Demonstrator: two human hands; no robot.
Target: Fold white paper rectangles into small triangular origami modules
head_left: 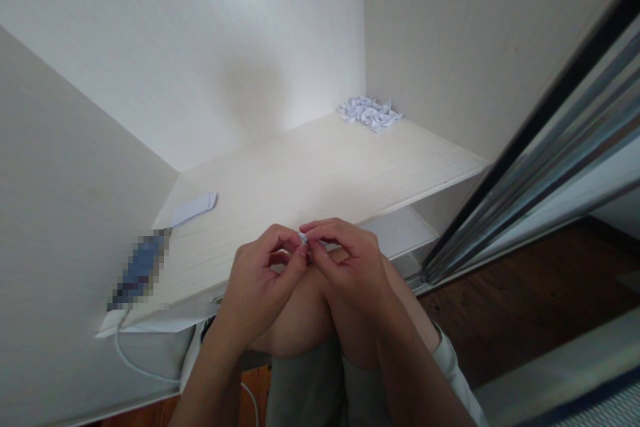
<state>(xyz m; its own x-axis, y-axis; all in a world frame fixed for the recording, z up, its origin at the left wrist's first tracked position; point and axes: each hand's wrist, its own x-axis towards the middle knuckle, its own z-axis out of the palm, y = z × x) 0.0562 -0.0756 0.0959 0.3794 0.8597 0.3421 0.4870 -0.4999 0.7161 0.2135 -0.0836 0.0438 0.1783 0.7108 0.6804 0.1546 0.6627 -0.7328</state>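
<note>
Between the fingertips of both hands is a small folded piece of white paper (303, 238), mostly covered by the fingers. My left hand (267, 273) pinches it from the left, thumb against forefinger. From the right, my right hand (350, 260) pinches the same piece. Both hands are held above my knees, at the front edge of a white shelf (280, 173). A pile of small folded white paper pieces (370, 113) lies in the shelf's back right corner. On the left side of the shelf rests a stack of flat white paper strips (194, 209).
A blurred-out bluish object (140, 270) lies at the shelf's left front, with a white cable (135, 367) hanging below it. Cabinet walls enclose the shelf. A metal sliding-door track (530, 147) runs along the right. A lower shelf (400, 230) shows beneath, and wooden floor (525, 307) at right.
</note>
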